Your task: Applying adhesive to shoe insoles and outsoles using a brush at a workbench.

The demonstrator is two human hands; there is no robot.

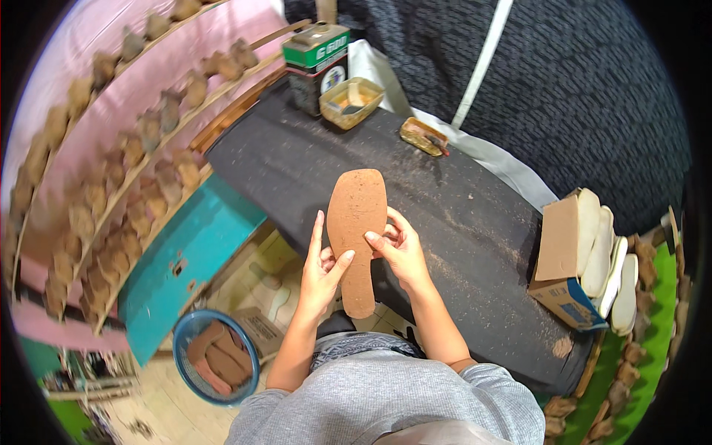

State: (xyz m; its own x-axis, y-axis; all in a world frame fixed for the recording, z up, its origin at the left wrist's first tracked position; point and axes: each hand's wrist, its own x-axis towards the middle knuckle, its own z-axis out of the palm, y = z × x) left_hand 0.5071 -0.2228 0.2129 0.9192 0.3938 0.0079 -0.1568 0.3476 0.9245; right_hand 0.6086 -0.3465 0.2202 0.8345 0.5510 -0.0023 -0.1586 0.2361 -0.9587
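Observation:
A brown shoe insole [358, 208], thin and flecked with dark marks, is held up in front of me, its broad end away from me and its narrow end toward my body. My right hand [400, 252] pinches its right edge, the thumb on the upper face and the fingers curled at the side. At the left edge, my left hand [324, 271] holds it more loosely, index finger pointing up along the side and thumb resting on the near part. Below the insole lies the near edge of a table covered in dark cloth [475, 274].
On the table's far side stand a green-and-black can [308, 81], a tub [341, 119] and a small tray [424, 137]. At right, a cardboard box [560, 245] holds pale soles. A blue basket [178, 348] with brown pieces sits on the floor; racks of shoe lasts [137, 148] line the left.

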